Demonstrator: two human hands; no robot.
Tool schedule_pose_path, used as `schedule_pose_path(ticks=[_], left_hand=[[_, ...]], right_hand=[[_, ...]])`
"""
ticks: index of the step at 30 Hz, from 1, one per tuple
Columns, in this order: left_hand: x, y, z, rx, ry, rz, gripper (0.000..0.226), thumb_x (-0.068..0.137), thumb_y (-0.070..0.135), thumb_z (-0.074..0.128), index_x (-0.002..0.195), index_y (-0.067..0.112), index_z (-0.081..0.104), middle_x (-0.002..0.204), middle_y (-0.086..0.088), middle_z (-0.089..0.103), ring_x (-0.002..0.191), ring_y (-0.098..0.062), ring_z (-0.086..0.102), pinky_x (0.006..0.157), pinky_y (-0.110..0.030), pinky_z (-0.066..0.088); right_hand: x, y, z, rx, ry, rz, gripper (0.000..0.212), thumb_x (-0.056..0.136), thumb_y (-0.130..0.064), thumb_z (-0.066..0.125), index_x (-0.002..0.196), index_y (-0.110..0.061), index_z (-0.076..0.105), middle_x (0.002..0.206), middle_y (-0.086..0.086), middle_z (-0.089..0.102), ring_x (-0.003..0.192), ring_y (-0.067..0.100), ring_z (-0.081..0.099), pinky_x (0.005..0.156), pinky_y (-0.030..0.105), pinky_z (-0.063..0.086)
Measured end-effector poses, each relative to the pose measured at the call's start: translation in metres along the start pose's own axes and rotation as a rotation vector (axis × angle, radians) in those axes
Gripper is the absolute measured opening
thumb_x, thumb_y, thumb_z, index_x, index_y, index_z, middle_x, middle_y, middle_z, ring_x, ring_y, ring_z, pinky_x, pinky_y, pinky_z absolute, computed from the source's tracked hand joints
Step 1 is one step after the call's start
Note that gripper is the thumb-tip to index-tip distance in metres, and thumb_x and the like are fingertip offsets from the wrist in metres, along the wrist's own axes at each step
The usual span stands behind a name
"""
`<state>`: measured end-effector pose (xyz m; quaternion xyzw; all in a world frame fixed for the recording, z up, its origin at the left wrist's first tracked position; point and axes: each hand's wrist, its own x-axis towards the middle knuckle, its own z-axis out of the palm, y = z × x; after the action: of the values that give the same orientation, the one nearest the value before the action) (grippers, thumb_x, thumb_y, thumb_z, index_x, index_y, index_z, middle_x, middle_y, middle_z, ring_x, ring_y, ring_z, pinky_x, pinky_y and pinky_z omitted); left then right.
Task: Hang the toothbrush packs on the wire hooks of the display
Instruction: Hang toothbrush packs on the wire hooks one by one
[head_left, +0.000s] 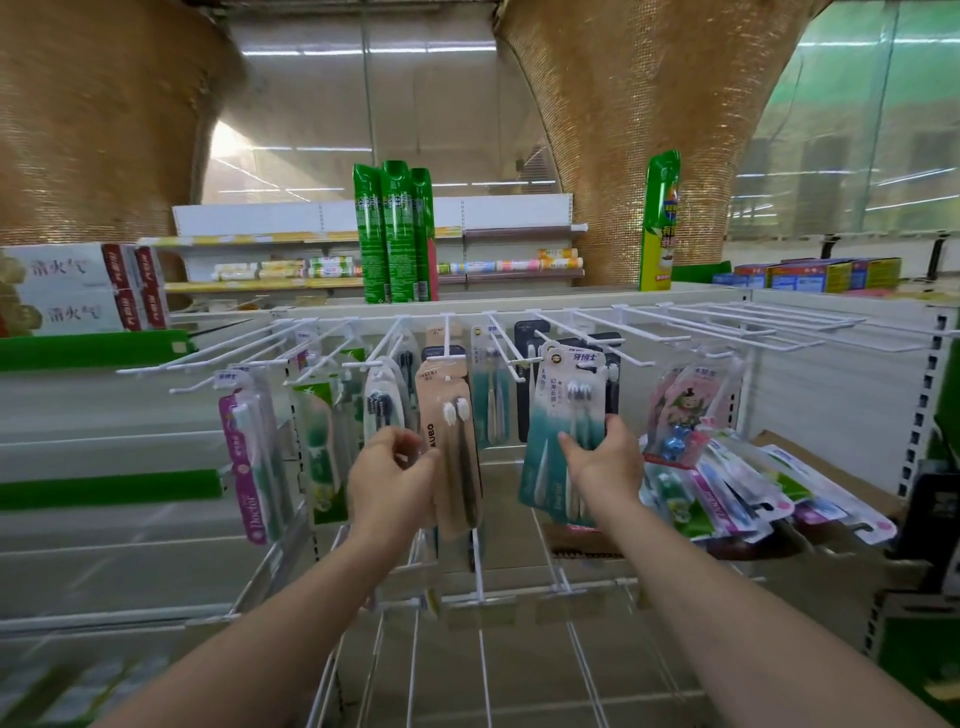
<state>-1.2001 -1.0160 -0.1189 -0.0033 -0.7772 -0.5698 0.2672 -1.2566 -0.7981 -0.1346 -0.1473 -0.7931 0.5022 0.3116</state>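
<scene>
Head view: your right hand (605, 457) gripped the teal toothbrush pack (563, 431), its hang-hole apparently at a wire hook (524, 376) tip, left hand (392, 480) pinching the beige pack (452, 441) — mid-hang; next, slide it back and let go.

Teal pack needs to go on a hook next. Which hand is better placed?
Right. The right hand already grips the teal pack, its top up by the wire hooks. The left hand is occupied at the beige pack.
</scene>
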Motion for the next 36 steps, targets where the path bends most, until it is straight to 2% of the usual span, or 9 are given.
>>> schedule_pose_path(ticks=[4, 8, 11, 16, 18, 21, 25, 31, 36], left_hand=[[-0.007, 0.007, 0.01, 0.116, -0.132, 0.12, 0.008, 0.092, 0.015, 0.072, 0.091, 0.021, 0.066, 0.089, -0.001, 0.066, 0.085, -0.019, 0.064, 0.077, -0.036, 0.058], [-0.011, 0.008, 0.02, 0.203, -0.16, 0.168, 0.007, 0.092, 0.019, 0.071, 0.091, 0.025, 0.068, 0.089, 0.005, 0.068, 0.086, -0.013, 0.064, 0.081, -0.04, 0.059], [-0.012, 0.006, 0.027, 0.205, -0.156, 0.166, 0.01, 0.092, 0.017, 0.071, 0.09, 0.026, 0.068, 0.089, 0.005, 0.068, 0.085, -0.013, 0.065, 0.081, -0.042, 0.06], [-0.01, -0.001, 0.031, 0.146, -0.172, 0.135, 0.013, 0.091, 0.017, 0.073, 0.095, 0.029, 0.068, 0.093, 0.005, 0.069, 0.089, -0.013, 0.066, 0.084, -0.042, 0.061], [-0.009, -0.002, 0.031, 0.135, -0.153, 0.137, 0.014, 0.091, 0.015, 0.072, 0.094, 0.028, 0.067, 0.092, 0.003, 0.069, 0.088, -0.013, 0.067, 0.082, -0.04, 0.061], [-0.007, -0.002, 0.029, 0.139, -0.12, 0.151, 0.014, 0.093, 0.014, 0.07, 0.09, 0.028, 0.067, 0.089, 0.004, 0.069, 0.087, -0.013, 0.066, 0.076, -0.032, 0.058], [-0.005, -0.005, 0.024, 0.125, -0.122, 0.132, 0.013, 0.093, 0.014, 0.069, 0.089, 0.026, 0.068, 0.087, 0.004, 0.069, 0.086, -0.014, 0.067, 0.077, -0.034, 0.058], [-0.003, -0.01, 0.019, 0.14, -0.075, 0.151, 0.017, 0.089, 0.01, 0.072, 0.083, 0.025, 0.068, 0.078, 0.004, 0.068, 0.074, -0.012, 0.062, 0.067, -0.026, 0.049], [-0.004, -0.011, 0.013, 0.186, -0.102, 0.188, 0.012, 0.091, 0.014, 0.071, 0.087, 0.025, 0.068, 0.08, 0.006, 0.067, 0.076, -0.01, 0.063, 0.07, -0.028, 0.053]], right_hand=[[-0.009, -0.002, -0.009, 0.095, 0.012, 0.012, 0.021, 0.092, -0.029, 0.072, 0.1, -0.015, 0.058, 0.092, 0.004, 0.067, 0.083, 0.027, 0.065, 0.076, 0.046, 0.058], [-0.029, -0.003, -0.017, 0.24, 0.009, -0.015, 0.012, 0.094, -0.017, 0.068, 0.096, -0.014, 0.057, 0.088, 0.005, 0.064, 0.079, 0.024, 0.064, 0.065, 0.038, 0.056], [-0.044, -0.009, -0.022, 0.361, -0.012, -0.018, 0.009, 0.093, -0.012, 0.068, 0.093, -0.012, 0.059, 0.085, 0.005, 0.064, 0.077, 0.025, 0.064, 0.065, 0.037, 0.054], [-0.066, -0.015, -0.023, 0.391, -0.091, -0.102, 0.017, 0.092, -0.008, 0.069, 0.092, -0.022, 0.06, 0.088, -0.001, 0.068, 0.078, 0.012, 0.066, 0.056, 0.013, 0.047], [-0.073, -0.012, -0.017, 0.375, -0.171, -0.103, 0.019, 0.092, -0.007, 0.068, 0.09, -0.023, 0.06, 0.09, 0.0, 0.069, 0.08, 0.013, 0.067, 0.058, 0.015, 0.052], [-0.078, -0.012, -0.006, 0.351, -0.259, -0.11, 0.018, 0.092, -0.007, 0.068, 0.095, -0.024, 0.062, 0.094, -0.001, 0.07, 0.086, 0.015, 0.068, 0.069, 0.027, 0.059], [-0.072, -0.026, 0.004, 0.371, -0.275, -0.094, 0.018, 0.093, -0.009, 0.066, 0.104, -0.023, 0.064, 0.098, -0.004, 0.07, 0.089, 0.012, 0.067, 0.069, 0.021, 0.052], [-0.054, -0.033, 0.026, 0.409, -0.253, 0.037, 0.012, 0.092, -0.01, 0.064, 0.099, -0.02, 0.066, 0.094, 0.0, 0.07, 0.088, 0.019, 0.068, 0.073, 0.034, 0.055], [-0.03, -0.039, 0.051, 0.256, -0.202, 0.095, 0.035, 0.089, -0.018, 0.066, 0.123, -0.012, 0.061, 0.119, 0.009, 0.068, 0.11, 0.033, 0.063, 0.097, 0.044, 0.051]])
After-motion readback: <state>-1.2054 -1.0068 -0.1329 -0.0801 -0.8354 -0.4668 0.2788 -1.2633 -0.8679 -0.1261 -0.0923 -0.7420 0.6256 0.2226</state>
